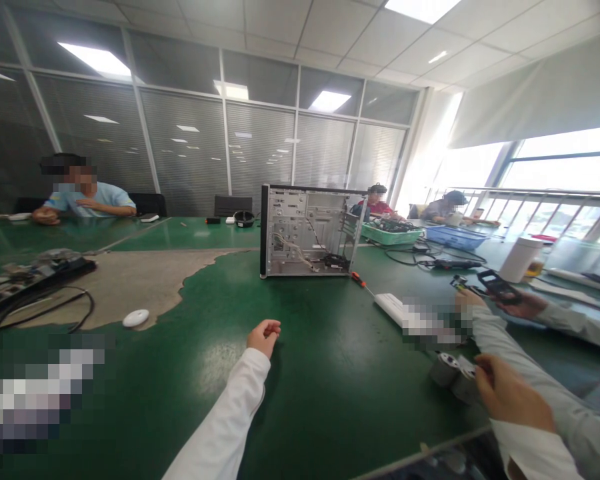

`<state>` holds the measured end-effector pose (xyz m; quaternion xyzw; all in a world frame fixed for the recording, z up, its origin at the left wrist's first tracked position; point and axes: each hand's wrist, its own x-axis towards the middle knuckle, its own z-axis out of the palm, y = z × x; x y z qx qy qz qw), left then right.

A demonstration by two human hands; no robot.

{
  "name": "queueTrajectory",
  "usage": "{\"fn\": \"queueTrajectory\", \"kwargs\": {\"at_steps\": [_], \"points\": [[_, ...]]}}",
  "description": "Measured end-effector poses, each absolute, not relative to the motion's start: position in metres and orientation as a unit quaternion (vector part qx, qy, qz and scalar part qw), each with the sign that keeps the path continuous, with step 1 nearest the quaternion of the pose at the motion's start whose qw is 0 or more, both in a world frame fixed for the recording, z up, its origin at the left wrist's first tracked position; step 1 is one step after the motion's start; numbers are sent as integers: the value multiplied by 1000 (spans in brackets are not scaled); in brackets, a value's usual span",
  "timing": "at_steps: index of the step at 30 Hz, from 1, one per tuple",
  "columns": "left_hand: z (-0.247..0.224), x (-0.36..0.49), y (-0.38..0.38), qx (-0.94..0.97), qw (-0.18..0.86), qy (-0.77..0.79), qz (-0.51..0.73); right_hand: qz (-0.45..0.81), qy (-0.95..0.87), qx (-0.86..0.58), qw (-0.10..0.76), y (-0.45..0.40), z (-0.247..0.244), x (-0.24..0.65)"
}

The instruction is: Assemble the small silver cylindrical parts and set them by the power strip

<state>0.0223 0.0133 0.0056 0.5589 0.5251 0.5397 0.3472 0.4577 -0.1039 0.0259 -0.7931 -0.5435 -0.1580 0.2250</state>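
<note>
My left hand [264,337] rests over the green table [220,360], its fingers loosely curled together and nothing visible in them. At the right, my right hand [514,395] has its fingers bent around the near one of two grey cylinders [464,381]; the palm side is hidden. Beside it stands the other grey cylinder [445,369], both slightly blurred. An open computer case [313,230] stands upright beyond my left hand, its bare metal inside and some cables facing me. A screwdriver [359,279] with an orange and black handle lies at the case's right corner.
A co-worker's hands [523,305] at the right hold a dark phone-like device [500,287]. A white box [395,310], a green basket [393,235], a blue basket [455,237] and a white bottle [520,259] stand nearby. A white disc [136,318] lies left. Several people sit around.
</note>
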Motion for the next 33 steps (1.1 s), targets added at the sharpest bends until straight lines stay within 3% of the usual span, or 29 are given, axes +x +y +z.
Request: {"fn": "queueTrajectory", "kwargs": {"at_steps": [17,24,33], "points": [[-1,24,18,547,342,534,546,-104,-581,-773,233,-104,25,468],[-4,26,20,539,332,542,553,-214,-565,-746,280,-111,10,457],[0,26,17,534,334,539,560,-260,-643,-689,210,-100,30,441]]}}
